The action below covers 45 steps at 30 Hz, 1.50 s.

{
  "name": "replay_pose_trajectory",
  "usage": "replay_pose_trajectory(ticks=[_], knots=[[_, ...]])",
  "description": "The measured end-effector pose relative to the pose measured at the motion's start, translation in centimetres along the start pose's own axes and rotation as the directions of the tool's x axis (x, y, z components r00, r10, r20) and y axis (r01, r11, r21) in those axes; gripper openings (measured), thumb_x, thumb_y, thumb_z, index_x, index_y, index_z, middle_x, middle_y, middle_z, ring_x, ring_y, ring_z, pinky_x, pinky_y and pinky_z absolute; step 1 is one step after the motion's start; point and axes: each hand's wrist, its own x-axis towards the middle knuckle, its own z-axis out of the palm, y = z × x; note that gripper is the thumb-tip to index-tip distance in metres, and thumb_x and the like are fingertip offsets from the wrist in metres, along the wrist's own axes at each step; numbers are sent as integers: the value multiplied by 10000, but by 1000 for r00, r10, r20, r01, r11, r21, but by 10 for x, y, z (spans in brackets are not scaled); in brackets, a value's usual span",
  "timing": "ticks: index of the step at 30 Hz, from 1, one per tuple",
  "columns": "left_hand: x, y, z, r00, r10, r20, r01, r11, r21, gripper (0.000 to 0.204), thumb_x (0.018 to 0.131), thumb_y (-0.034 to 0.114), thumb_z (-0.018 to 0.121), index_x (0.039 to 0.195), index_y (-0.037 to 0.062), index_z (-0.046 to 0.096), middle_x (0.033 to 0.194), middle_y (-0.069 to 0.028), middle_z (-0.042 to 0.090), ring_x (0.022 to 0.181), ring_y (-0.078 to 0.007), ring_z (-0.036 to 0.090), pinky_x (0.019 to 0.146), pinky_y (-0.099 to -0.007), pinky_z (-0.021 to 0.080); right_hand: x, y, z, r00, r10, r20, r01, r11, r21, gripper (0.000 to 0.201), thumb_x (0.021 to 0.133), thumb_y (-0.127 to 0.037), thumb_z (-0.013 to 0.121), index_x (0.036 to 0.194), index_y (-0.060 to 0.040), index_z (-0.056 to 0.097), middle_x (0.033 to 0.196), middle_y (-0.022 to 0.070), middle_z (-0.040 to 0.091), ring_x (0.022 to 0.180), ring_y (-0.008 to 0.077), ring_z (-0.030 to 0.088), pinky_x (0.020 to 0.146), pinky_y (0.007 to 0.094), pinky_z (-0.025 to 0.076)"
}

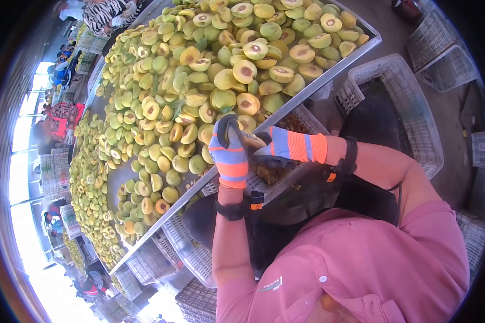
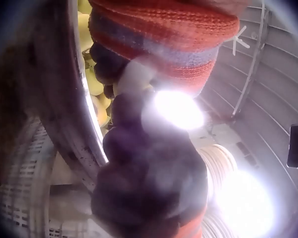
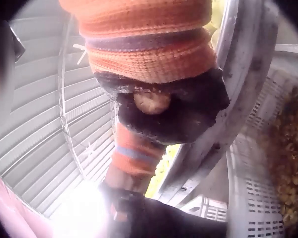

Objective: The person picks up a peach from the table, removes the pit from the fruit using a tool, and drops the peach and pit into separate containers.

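My left hand [image 1: 230, 153], in an orange and blue glove with dark fingers, is raised at the near edge of the fruit table. In the left wrist view its curled fingers hold a pale piece of fruit [image 2: 131, 78], partly washed out by glare. My right hand [image 1: 288, 144], gloved alike, meets it from the right, fingertips close together. In the right wrist view the dark fingers [image 3: 176, 121] curl around something with a round tan end [image 3: 151, 102]; the rest is hidden, and I cannot tell what it is. Halved yellow-green fruits [image 1: 245, 71] with brown centres lie just beyond.
A metal rim [image 1: 328, 81] edges the fruit-covered table. Under my hands sits a white crate [image 1: 312, 119] with brownish scraps [image 1: 275, 175]. Another white crate [image 1: 423, 116] stands at right, and more crates [image 1: 186, 242] below left. Other people [image 1: 59, 121] work along the far side.
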Motion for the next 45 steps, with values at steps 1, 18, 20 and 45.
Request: replay_pose_trajectory(ticks=[1,18,20,45], knots=[[1,-6,-4,999,-25,27,25,1000,17,182,946,90,542,1070,-11,630,967,-81,640,833,-172,586,725,-322,487,4,8,4,999,-20,-27,20,1000,-21,415,767,-328,725,970,27,655,801,176,668,690,213,618,611,369,484],[-19,38,-24,935,118,335,-107,993,-49,221,887,-2,523,1079,-1,633,868,-93,628,736,-158,591,664,-281,475,-31,-11,-33,856,-76,511,-104,944,314,377,805,-189,745,1140,-39,660,868,5,667,726,60,583,606,225,456],[-23,41,-26,944,108,312,-91,993,-71,232,893,7,514,1092,1,633,876,-81,628,753,-157,590,676,-275,474,-30,-10,-33,827,-44,561,-160,937,310,334,811,-183,736,1099,-28,664,823,-4,648,676,58,574,567,223,445],[-88,80,-61,843,-194,501,313,935,-165,214,970,149,486,1055,23,636,897,-57,633,821,-147,590,733,-288,481,-72,-17,12,523,-35,851,-503,793,342,156,855,-158,668,959,-49,628,669,-31,557,456,50,476,407,212,355]])
